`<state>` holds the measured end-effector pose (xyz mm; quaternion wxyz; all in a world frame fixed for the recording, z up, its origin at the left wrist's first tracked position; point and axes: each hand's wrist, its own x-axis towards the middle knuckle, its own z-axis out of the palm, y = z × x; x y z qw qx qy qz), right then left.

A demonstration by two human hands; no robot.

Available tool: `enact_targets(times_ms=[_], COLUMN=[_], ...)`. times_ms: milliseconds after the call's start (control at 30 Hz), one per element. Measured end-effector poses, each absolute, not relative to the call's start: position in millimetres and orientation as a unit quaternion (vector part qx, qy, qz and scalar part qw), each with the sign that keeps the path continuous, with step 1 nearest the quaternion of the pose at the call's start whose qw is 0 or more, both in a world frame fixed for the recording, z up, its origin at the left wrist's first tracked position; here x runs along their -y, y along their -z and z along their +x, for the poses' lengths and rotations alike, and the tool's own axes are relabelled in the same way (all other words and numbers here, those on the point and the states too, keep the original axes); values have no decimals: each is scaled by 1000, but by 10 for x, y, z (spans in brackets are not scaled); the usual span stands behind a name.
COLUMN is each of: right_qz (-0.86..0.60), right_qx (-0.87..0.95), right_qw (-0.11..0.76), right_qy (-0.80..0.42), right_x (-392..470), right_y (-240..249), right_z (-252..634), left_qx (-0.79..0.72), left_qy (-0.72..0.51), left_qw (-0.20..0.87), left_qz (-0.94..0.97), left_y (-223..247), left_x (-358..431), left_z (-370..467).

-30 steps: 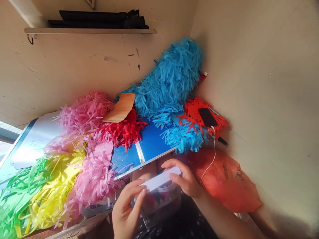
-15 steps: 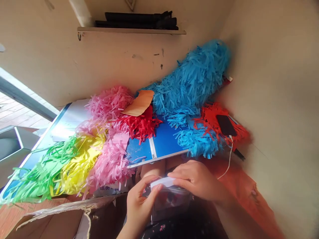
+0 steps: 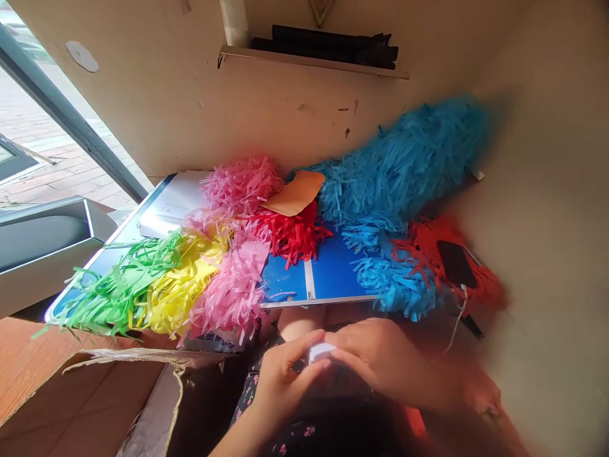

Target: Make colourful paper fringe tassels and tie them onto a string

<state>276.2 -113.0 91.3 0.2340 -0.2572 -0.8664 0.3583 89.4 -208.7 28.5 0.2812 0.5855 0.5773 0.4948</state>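
Note:
Over my lap, below the table's front edge, my left hand (image 3: 295,367) pinches one end of a small white strip (image 3: 320,351) that looks like paper. My right hand (image 3: 373,352) is closed on its other end, with most of the strip hidden by the fingers. Just above my hands is the blue table (image 3: 339,279). Pink fringed paper (image 3: 233,285) hangs over its edge to the left of my hands, and light blue fringed paper (image 3: 402,282) to the right.
Green (image 3: 124,285), yellow (image 3: 185,279) and red fringed paper (image 3: 295,235) lie on the table, with an orange-brown paper piece (image 3: 297,192) on top. A phone (image 3: 455,263) with a white cable rests on orange-red fringe at right. An opened cardboard box (image 3: 85,406) stands lower left.
The camera view has swung left, so the table and wall appear shifted right. My hands have drawn closer together, and less of the white strip shows between them.

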Motion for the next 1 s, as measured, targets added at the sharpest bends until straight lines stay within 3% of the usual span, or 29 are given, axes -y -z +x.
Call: enact_targets(times_ms=[167,500,733,1000], right_qz=[-256,-251,-238,-221], right_qx=[923,923,943,941], right_qw=[170,174,120,128], right_qy=[-229,-233,-200,-221], right_x=[1138,1226,1212,1187], right_y=[-835,-845,-980,-989], right_z=[2744,2776,2826,2767], left_qx=[-556,-524,-545,-557], left_qy=[-473,-555,-571,-534], left_qw=[340,351,250,96], left_qz=[593,543,561,629], left_y=[-312,-212,-214,-145], left_x=[2114,2167,2152,2203], left_z=[872,934,996,963])
